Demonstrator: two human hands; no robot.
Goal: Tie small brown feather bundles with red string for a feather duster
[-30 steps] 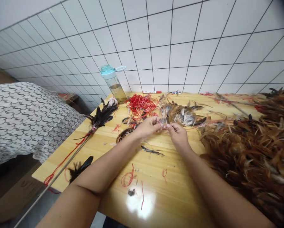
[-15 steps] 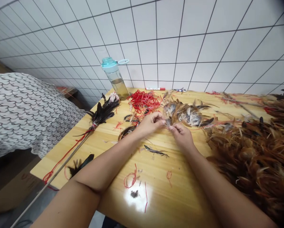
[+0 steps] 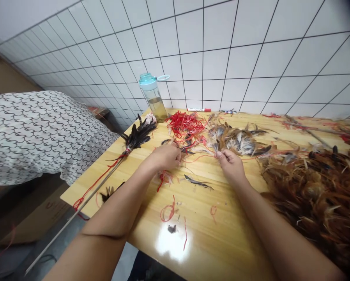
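Observation:
My right hand (image 3: 230, 162) pinches a small greyish feather (image 3: 216, 147) by its end between thumb and fingertips, just above the table. A pile of brown and white feathers (image 3: 236, 139) lies right behind that hand. My left hand (image 3: 167, 157) is curled closed, apart from the right one, low over loose dark feathers and red string bits. Its fingertips are turned down, and whatever they grip is hidden. Behind it lies a tangled heap of red string (image 3: 188, 124). A thin dark feather (image 3: 197, 182) rests on the wood between my forearms.
A stick with black feathers (image 3: 136, 136) tied to it slants over the table's (image 3: 216, 246) left edge. A water bottle (image 3: 156, 102) and a red-capped marker (image 3: 198, 110) stand and lie by the tiled wall. Brown feathers (image 3: 318, 195) heap up at right. A person's patterned garment (image 3: 40, 136) is at left.
My left hand has left the right hand and moved left and slightly down, to the loose feathers and string. The right hand keeps its pinch. The whole view has shifted a little.

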